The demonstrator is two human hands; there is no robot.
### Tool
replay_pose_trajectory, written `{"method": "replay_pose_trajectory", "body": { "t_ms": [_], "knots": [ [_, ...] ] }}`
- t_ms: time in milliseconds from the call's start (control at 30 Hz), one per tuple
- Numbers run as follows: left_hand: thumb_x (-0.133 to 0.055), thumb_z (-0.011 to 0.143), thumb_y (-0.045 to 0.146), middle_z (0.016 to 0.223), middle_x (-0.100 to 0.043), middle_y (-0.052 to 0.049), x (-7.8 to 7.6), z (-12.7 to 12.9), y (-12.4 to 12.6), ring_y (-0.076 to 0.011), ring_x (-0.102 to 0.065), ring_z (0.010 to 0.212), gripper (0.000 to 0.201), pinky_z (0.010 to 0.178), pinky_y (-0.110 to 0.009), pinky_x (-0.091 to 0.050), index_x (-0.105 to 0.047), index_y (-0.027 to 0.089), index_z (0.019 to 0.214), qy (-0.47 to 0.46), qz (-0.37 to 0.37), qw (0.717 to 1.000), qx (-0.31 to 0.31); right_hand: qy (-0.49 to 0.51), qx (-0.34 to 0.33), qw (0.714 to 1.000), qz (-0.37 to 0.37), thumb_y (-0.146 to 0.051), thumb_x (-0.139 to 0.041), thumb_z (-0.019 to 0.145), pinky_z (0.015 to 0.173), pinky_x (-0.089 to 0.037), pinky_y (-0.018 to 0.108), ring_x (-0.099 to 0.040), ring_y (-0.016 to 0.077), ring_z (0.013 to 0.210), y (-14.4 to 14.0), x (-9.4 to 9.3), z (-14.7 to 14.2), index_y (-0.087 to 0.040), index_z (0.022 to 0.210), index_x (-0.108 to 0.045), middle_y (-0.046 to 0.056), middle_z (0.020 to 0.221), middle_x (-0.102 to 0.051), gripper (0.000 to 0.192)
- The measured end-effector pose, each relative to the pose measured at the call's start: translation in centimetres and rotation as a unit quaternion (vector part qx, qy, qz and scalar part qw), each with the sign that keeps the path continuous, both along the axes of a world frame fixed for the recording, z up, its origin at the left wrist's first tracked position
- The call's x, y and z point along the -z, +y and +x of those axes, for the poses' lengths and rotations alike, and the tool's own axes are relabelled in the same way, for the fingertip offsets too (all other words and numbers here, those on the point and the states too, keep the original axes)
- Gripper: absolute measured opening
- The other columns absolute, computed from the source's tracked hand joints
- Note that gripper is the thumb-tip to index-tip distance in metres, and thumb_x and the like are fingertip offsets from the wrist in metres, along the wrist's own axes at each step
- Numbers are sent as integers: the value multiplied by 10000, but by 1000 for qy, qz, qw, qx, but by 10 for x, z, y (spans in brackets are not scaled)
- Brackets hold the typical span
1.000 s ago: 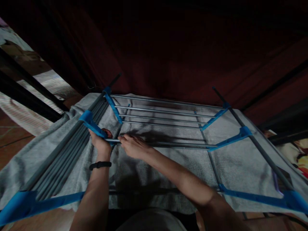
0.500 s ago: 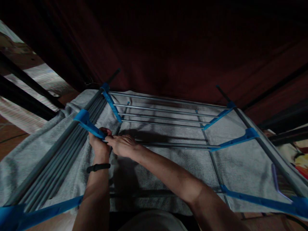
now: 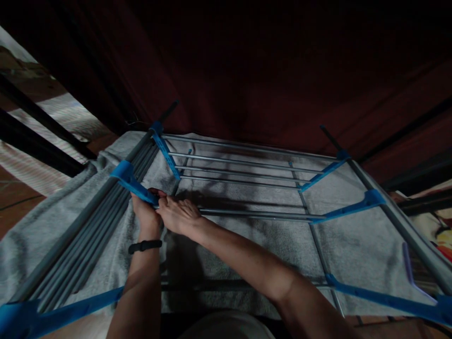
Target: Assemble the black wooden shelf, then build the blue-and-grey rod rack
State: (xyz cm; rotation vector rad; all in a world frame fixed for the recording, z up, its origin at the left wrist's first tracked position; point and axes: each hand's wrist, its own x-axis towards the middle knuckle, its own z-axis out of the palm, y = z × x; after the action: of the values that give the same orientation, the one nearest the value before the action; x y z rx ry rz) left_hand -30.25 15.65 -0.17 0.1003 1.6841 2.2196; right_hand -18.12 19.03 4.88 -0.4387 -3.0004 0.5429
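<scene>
A folding drying rack with grey metal rods (image 3: 247,165) and blue plastic brackets lies over a grey towel (image 3: 353,235). My left hand (image 3: 146,212), with a black band on its wrist, grips the near end of a blue bracket (image 3: 136,184) at the rack's left side. My right hand (image 3: 180,214) reaches across and lies with bent fingers on the left end of a long grey rod (image 3: 257,214), touching my left hand where that rod meets the bracket.
A bundle of grey rods (image 3: 81,249) lies folded along the rack's left side. Dark red curtain (image 3: 247,84) hangs behind. Blue brackets (image 3: 384,296) cross the near right and near left. Reddish floor and black bars (image 3: 38,141) show at left.
My right hand slid left along the grey rod until it met my left hand at the bracket. The left hand kept its grip. The view shifted slightly.
</scene>
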Motion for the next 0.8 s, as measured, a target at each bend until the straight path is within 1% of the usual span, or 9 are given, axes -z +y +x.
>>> {"method": "replay_pose_trajectory", "body": {
  "t_ms": [100, 200, 267, 400, 500, 567, 633, 700, 800],
  "knots": [
    [-170, 936, 457, 528, -527, -49, -8, 9, -1, -171, -522, 549, 565, 472, -287, -422, -516, 174, 591, -21, -23, 1000, -4, -12, -8, 1000, -12, -279, -289, 1023, 814, -567, 415, -696, 242, 956, 2, -2, 0, -146, 1229, -509, 118, 1220, -667, 329],
    [-140, 929, 473, 511, -510, -54, -12, 11, -1, -171, -496, 532, 598, 455, -285, -398, -523, 173, 581, -27, -29, 999, 5, -5, -34, 999, -6, -246, -289, 1018, 829, -559, 409, -693, 229, 959, 5, -2, 3, -182, 1199, -526, 92, 1214, -675, 305],
    [-126, 924, 448, 501, -502, -61, -12, 9, 0, -168, -475, 512, 596, 449, -288, -378, -516, 175, 565, -40, -32, 998, 23, 3, -45, 999, -4, -260, -297, 1020, 836, -554, 409, -692, 228, 967, 7, -1, 5, -201, 1185, -532, 79, 1219, -676, 293],
    [-139, 912, 432, 501, -503, -64, -11, 5, 0, -159, -454, 484, 580, 448, -291, -361, -516, 175, 554, -35, -25, 998, 35, 20, -42, 999, -9, -309, -294, 1028, 830, -552, 413, -698, 240, 964, 6, 3, 3, -208, 1166, -544, 73, 1220, -683, 303],
    [-162, 914, 482, 507, -517, -63, -9, 6, -2, -151, -477, 496, 602, 461, -270, -371, -533, 168, 559, -2, -13, 1000, 19, 1, 4, 1000, -18, -356, -316, 1024, 829, -547, 420, -711, 256, 931, 3, 4, -2, -162, 1235, -508, 121, 1103, -724, 345],
    [-168, 915, 478, 515, -534, -67, -8, 6, -3, -151, -502, 512, 600, 475, -256, -390, -537, 169, 558, 8, -5, 1000, 17, -14, 18, 999, -31, -396, -312, 1024, 826, -543, 420, -716, 264, 926, 3, 3, -5, -145, 1262, -490, 134, 1016, -742, 389],
    [-165, 915, 479, 520, -548, -68, -6, 5, -3, -151, -506, 507, 606, 477, -254, -403, -544, 171, 557, 11, 0, 1000, 21, -20, 4, 999, -46, -435, -284, 1029, 833, -537, 417, -713, 262, 948, 4, 2, -6, -170, 1256, -500, 127, 1016, -745, 411],
    [-178, 912, 478, 523, -556, -70, -4, 4, -3, -153, -502, 499, 607, 463, -256, -398, -556, 169, 551, 15, -12, 999, 27, -23, -10, 998, -58, -451, -263, 1032, 844, -530, 416, -707, 259, 978, 7, 0, -6, -200, 1255, -507, 116, 1055, -742, 416],
    [-207, 900, 477, 541, -571, -78, -3, 3, -2, -164, -513, 510, 585, 441, -264, -383, -559, 172, 546, 21, -28, 999, 29, -31, -14, 997, -68, -466, -284, 1026, 847, -527, 417, -703, 265, 993, 10, -1, -5, -215, 1272, -500, 114, 1075, -739, 412]
  ]
}}
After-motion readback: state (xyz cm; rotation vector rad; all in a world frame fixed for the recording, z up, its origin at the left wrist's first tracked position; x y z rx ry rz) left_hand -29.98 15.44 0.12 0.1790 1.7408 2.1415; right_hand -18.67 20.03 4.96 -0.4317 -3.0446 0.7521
